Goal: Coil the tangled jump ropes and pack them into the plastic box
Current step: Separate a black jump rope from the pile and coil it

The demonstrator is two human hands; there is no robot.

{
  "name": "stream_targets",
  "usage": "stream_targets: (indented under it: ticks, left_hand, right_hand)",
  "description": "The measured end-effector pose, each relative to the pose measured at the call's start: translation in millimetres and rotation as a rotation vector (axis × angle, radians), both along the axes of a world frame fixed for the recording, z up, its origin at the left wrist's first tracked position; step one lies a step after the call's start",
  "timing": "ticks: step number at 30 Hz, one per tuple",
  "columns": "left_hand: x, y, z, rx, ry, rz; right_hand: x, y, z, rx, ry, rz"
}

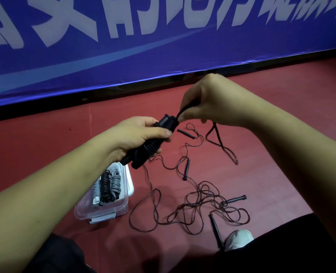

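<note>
Three wound ropes [106,186] are seen packed side by side in the plastic box [104,215], which stands open on the red floor [261,154] below the left forearm. A fourth, the black rope bundle [149,152], with handles laid together and cord wrapped round them, is held above the floor in the left hand [141,133], fingers and thumb curled round its upper half. The right hand [208,103] is pinched on the free cord [221,144] just at the bundle's top end; the rest of that cord is seen hanging in a slack loop to the floor. More thin dark rope [202,209] is seen tangled on the floor to the right of the box, with four loose black handles [234,200] scattered among its loops.

Handling, as judged:
- The cord is taken to be light, limp and rather slick. No shape will be held without tension, so the wraps are likely to spring loose if the pinch is eased.
- The handles are judged stiff, and so the sound place for a grip.
- The tangle is best lifted by a handle, not by a mid-loop, lest knots be drawn tight.
</note>
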State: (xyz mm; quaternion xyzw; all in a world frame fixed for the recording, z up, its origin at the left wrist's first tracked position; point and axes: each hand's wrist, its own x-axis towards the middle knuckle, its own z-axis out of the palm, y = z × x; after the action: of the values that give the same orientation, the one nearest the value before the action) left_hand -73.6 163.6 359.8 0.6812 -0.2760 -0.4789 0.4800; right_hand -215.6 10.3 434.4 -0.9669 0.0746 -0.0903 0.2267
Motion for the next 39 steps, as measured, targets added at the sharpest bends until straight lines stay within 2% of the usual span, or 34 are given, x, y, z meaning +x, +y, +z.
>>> stream_targets:
  ticks: [6, 10, 12, 16, 18, 21, 26, 32, 39]
  left_hand:
    - [-8, 2, 8, -0.003, -0.167, -0.153]
    - [-15, 6, 9, 0.020, -0.182, -0.215]
    - [-17, 7, 7, 0.008, -0.119, -0.260]
    - [-15, 10, 4, -0.128, 0.120, -0.306]
    - [-16, 11, 3, -0.194, 0.181, -0.307]
    - [-17, 12, 2, -0.249, 0.274, -0.263]
    - [-17, 8, 10, -0.338, 0.494, -0.144]
    - [-8, 5, 10, -0.348, 0.553, -0.002]
    - [0, 2, 7, -0.308, 0.589, 0.137]
  right_hand:
    - [5, 2, -3, 0.053, -0.040, -0.010]
    - [9, 4, -8, 0.101, -0.042, 0.001]
    - [11, 2, -11, 0.148, -0.041, -0.034]
    - [11, -10, -27, 0.603, 0.021, -0.097]
    - [9, -14, -37, 0.677, 0.113, -0.090]
    - [8, -18, -42, 0.696, 0.220, -0.086]
    - [9, -21, -43, 0.753, 0.253, -0.104]
    - [6, -20, -46, 0.746, 0.306, -0.147]
    - [0, -4, -22, 0.551, 0.296, -0.111]
